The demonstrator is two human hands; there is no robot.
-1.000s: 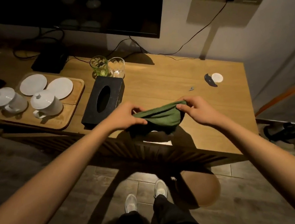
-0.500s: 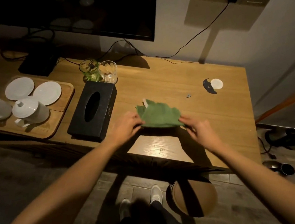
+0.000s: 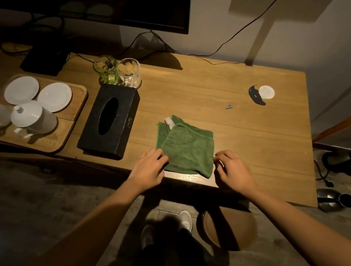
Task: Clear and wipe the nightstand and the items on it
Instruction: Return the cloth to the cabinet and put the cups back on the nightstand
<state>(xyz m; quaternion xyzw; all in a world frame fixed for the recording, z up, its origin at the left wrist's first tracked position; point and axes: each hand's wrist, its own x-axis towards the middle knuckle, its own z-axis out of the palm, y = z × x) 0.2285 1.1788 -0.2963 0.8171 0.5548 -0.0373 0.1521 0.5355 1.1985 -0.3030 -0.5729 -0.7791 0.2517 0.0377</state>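
Observation:
A folded green cloth (image 3: 188,149) lies flat on the wooden nightstand top (image 3: 248,137) near its front edge, a white tag showing at its far corner. My left hand (image 3: 149,169) rests at the cloth's near left edge, fingertips touching it. My right hand (image 3: 232,170) sits at the near right corner with loosely curled fingers. A black tissue box (image 3: 111,120) stands left of the cloth. Behind the box are a green glass (image 3: 106,69) and a clear glass (image 3: 129,72).
A wooden tray (image 3: 64,135) at the left carries two lidded white cups and two saucers. A white disc (image 3: 266,92), a dark curved piece (image 3: 255,95) and a small grey scrap (image 3: 228,106) lie at the right. A round stool (image 3: 228,226) stands below the front edge; cables run along the wall.
The cloth, held up and stretched between both hands a second ago, was lowered onto the tabletop and now lies folded flat. Both hands have drawn back to its near corners.

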